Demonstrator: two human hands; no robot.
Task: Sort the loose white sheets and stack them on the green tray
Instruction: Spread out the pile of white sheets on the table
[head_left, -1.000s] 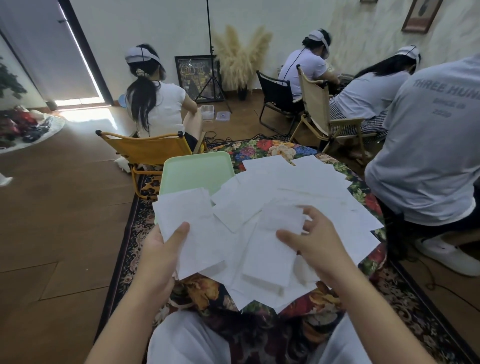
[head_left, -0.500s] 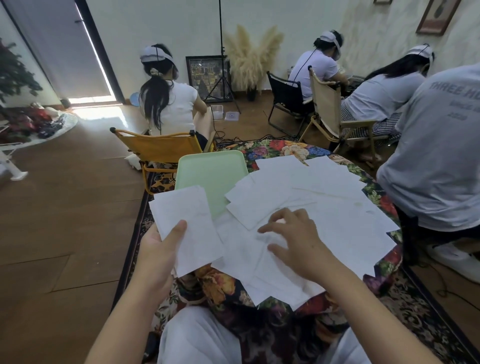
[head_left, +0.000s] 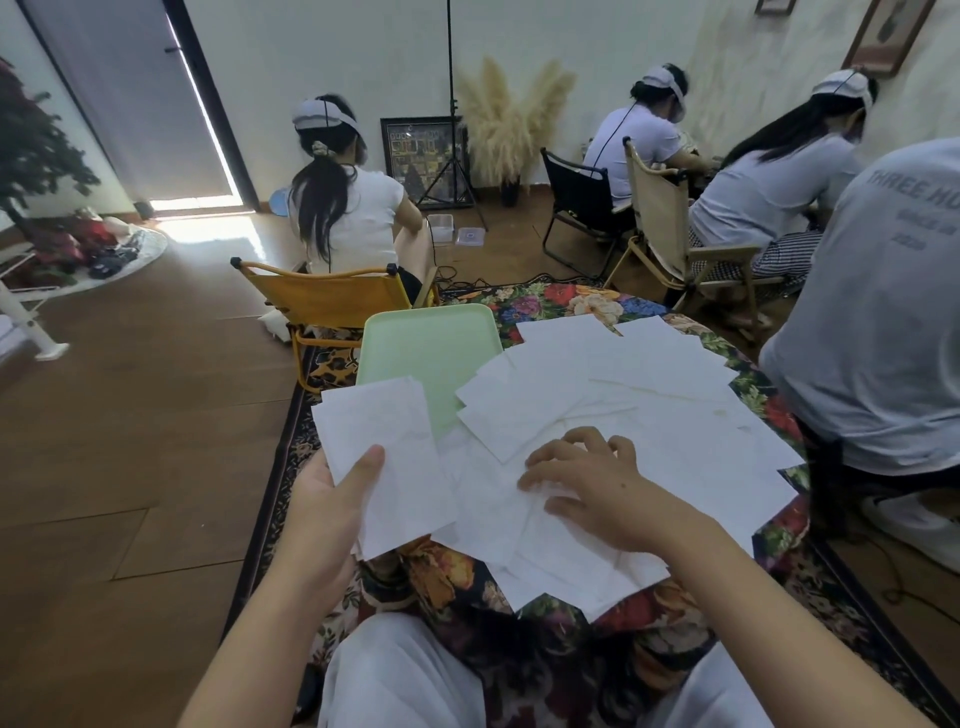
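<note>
My left hand (head_left: 327, 514) grips a thin stack of white sheets (head_left: 384, 457) by its near edge, thumb on top, just in front of the green tray (head_left: 431, 343). No sheets lie on the visible part of the tray, which sits at the table's far left. Several loose white sheets (head_left: 649, 395) are fanned across the flowered tablecloth (head_left: 550, 301), overlapping each other and the tray's right edge. My right hand (head_left: 587, 483) rests on the near part of this spread, fingers arched with their tips on the paper; no sheet is lifted.
A yellow folding chair (head_left: 322, 296) with a seated person stands just beyond the tray. A person in a grey shirt (head_left: 878, 332) sits close to the table's right edge. Two more people sit at the back right. Wooden floor lies to the left.
One second ago my right hand held a sheet above the pile; it has since come down onto the spread. My left hand still holds its stack.
</note>
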